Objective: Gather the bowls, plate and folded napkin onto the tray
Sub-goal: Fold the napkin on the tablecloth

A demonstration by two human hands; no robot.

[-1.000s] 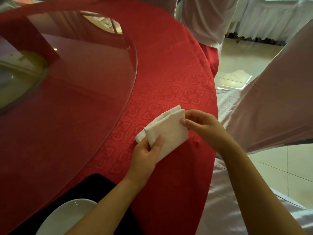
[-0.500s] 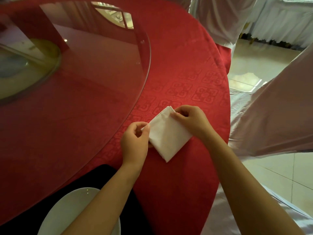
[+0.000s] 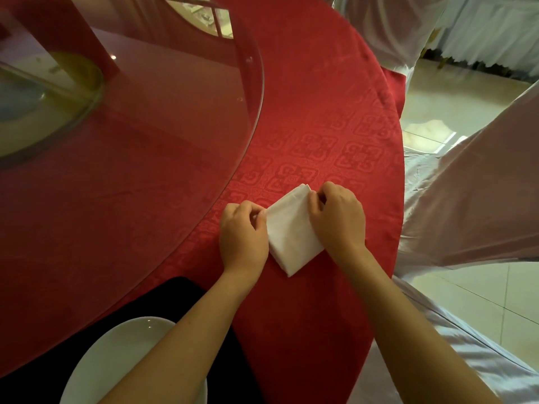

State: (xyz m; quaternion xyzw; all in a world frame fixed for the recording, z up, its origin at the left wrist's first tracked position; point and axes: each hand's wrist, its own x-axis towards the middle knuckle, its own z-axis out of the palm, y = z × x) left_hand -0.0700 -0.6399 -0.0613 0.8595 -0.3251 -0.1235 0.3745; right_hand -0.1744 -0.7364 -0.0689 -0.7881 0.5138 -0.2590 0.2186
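A white folded napkin (image 3: 291, 234) lies on the red tablecloth near the table's edge, one corner pointing towards me. My left hand (image 3: 243, 237) pinches its left corner between thumb and fingers. My right hand (image 3: 338, 220) grips its upper right edge with curled fingers. A white plate (image 3: 116, 363) rests on a black tray (image 3: 180, 295) at the bottom left, partly hidden by my left forearm. No bowls are in sight.
A round glass turntable (image 3: 256, 112) covers the table's middle, left of the napkin. The red tablecloth (image 3: 335, 126) drops off at the right. White-covered chairs (image 3: 472, 199) stand close on the right and at the back (image 3: 388, 27).
The napkin has been turned and squared up on the cloth. My left hand went from lying flat on it to pinching its left corner; my right hand shifted onto the upper right edge.
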